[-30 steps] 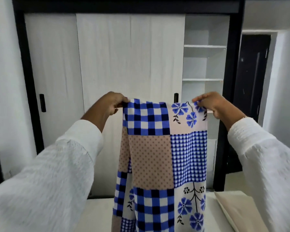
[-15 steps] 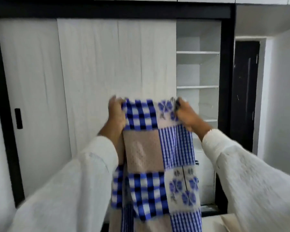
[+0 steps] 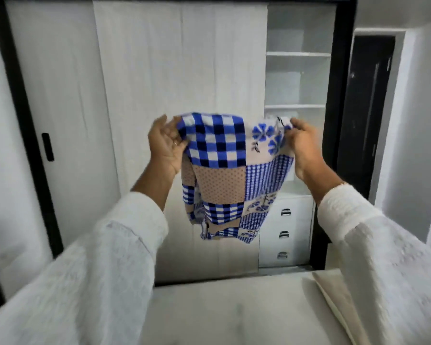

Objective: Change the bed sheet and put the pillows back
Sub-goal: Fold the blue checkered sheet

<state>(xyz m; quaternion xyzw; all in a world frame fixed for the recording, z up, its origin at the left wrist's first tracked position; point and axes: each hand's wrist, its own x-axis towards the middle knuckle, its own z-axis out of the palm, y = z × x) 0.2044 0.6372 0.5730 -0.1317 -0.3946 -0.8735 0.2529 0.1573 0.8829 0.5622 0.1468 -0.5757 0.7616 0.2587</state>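
Head view: both hands (image 3: pixel 166 145) (image 3: pixel 304 143) grip an unlabelled patchwork bed sheet (image 3: pixel 230 175).

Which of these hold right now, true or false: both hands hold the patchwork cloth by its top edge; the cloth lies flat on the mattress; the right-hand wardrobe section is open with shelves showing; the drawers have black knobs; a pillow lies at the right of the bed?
1. Both hands hold the patchwork cloth by its top edge. True: left hand and right hand grip its upper corners.
2. The cloth lies flat on the mattress. False: it hangs in the air, clear of the mattress.
3. The right wardrobe section is open, shelves showing. True.
4. The drawers have black knobs. False: they have metallic handles.
5. A pillow lies at the bed's right. True.
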